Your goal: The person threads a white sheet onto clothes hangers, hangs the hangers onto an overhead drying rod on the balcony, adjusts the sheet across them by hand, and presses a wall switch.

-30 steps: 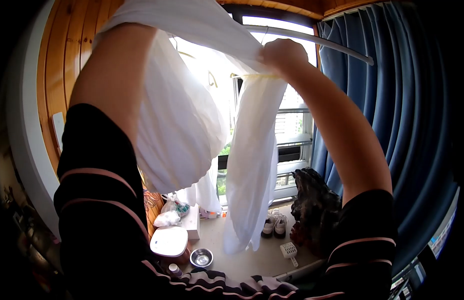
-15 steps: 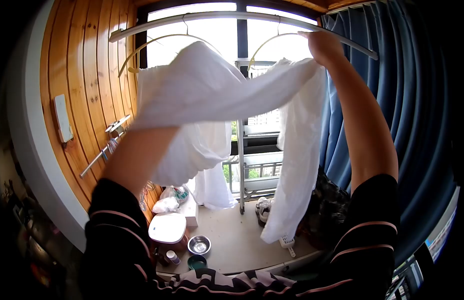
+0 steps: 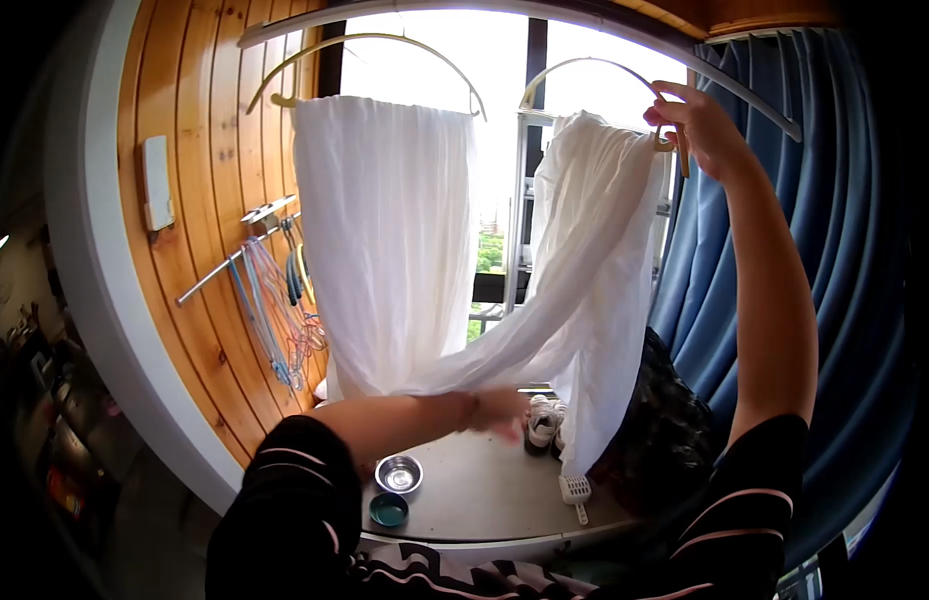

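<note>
White cloth [image 3: 384, 230] hangs over the left hanger [image 3: 374, 40] and, bunched and twisted, over the right hanger [image 3: 594, 62]. A loose length sags between the two. My right hand [image 3: 694, 125] is raised at the right hanger's outer end, its fingers curled round that end beside the cloth's upper edge. Low in the middle, my left hand [image 3: 499, 412] is smeared by motion in front of the sagging cloth, so its fingers cannot be made out.
A rail [image 3: 544, 12] crosses the top. A wooden wall [image 3: 209, 200] with hanging cords stands left, a blue curtain [image 3: 774, 230] right. On the floor are a metal bowl [image 3: 398, 474], a green bowl [image 3: 389, 510], shoes [image 3: 541, 425], a white scoop [image 3: 575, 490] and a black bag [image 3: 674, 420].
My left hand has come down from under the raised cloth to the lower middle. The cloth has dropped and hangs lower. My right hand remains up by the right hanger, fingers now visible.
</note>
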Tool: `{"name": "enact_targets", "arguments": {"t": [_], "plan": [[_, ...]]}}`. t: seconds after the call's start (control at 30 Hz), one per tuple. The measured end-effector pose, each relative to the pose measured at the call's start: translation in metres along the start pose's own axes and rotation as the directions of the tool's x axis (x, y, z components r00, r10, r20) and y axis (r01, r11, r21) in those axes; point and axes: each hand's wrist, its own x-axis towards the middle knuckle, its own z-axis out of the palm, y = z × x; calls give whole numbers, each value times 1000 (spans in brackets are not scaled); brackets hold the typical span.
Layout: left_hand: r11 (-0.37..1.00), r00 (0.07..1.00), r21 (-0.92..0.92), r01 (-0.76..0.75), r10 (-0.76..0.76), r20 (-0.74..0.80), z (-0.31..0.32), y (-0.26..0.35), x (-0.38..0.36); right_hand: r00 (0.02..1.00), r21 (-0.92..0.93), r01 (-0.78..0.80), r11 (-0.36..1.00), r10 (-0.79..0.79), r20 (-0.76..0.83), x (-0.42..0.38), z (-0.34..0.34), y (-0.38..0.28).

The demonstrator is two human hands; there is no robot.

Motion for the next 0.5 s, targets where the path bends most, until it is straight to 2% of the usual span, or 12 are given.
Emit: {"name": "enact_targets", "arguments": {"t": [0.07,0.1,0.13,0.17,0.2,0.23,0.27,0.3,0.33,0.4,0.47,0.5], "plan": [[936,928,326,131,-232,292,30,11,-62,999,21,29,999,-30,26,3,4,10],[560,950,811,-169,-127,286,52,43,-101,999,75,31,997,-32,23,-1,9,12],[317,958,905,-284,121,258,58,73,-139,999,129,37,991,-40,19,-4,14,11],[158,920,967,-198,370,127,58,103,-174,1000,189,-4,982,4,-1,-11,26,1],[156,720,981,-112,694,-28,38,123,-196,999,224,6,975,4,-43,-6,33,7],[131,466,977,170,863,-197,27,162,-222,996,191,24,981,-8,-84,-4,38,9],[-13,152,945,326,988,-39,10,198,-243,992,164,44,986,-23,-127,-3,41,13],[-135,-94,728,672,960,265,-11,234,-266,987,166,56,985,-30,-155,7,45,21],[-32,-106,487,873,961,253,-20,260,-284,984,218,52,975,-12,-178,5,49,13],[167,-164,358,919,986,-39,-53,291,-294,974,245,95,965,-39,-222,16,52,21],[223,-3,587,778,936,-351,-86,315,-298,971,202,83,976,-33,-238,17,52,9],[470,-31,716,516,846,-533,-94,316,-296,970,179,67,982,-22,-243,17,52,5]]}}
